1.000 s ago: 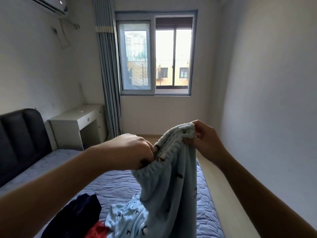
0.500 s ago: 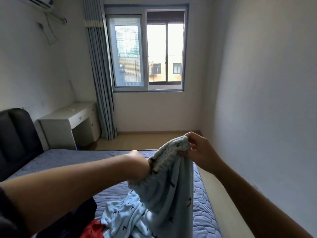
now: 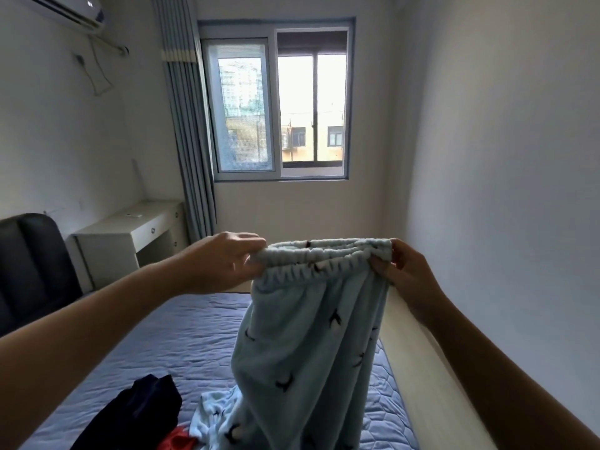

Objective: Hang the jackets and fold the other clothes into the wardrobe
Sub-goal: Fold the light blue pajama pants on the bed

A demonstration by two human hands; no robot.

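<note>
I hold the light blue trousers (image 3: 308,336) up in front of me, above the bed (image 3: 181,336). My left hand (image 3: 224,261) grips the left end of the elastic waistband (image 3: 324,254), with the fingers curled into the fabric. My right hand (image 3: 406,274) pinches the right end between thumb and fingers. The legs hang straight down toward the mattress. The fabric carries small dark bird-like prints. The air conditioner (image 3: 65,9) has a small mark on its front, too blurred for me to read.

Half a second ago my hands were close together and the waistband was bunched in a hump between them. Now they are well apart and the waistband is stretched wide and level.

On the bed, near the lower edge, lie a dark garment (image 3: 136,414), a red piece (image 3: 177,438) and a second light blue piece (image 3: 211,414) with the same print.
</note>
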